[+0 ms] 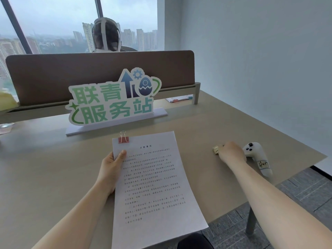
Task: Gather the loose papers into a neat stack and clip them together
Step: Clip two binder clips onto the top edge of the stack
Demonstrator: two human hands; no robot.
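A stack of white printed papers [154,186] is held above the desk by my left hand [110,170], thumb on top near the left edge. A pink binder clip [123,139] with metal handles grips the stack's top left corner. To the right, my right hand [231,153] rests on the desk with its fingers closed on a small gold binder clip [216,149].
A white game-style controller [257,157] lies just right of my right hand. A green-lettered standing sign [113,101] and a brown partition [53,76] rise behind the papers. A person sits beyond the partition. The beige desk's [197,126] right edge is close by.
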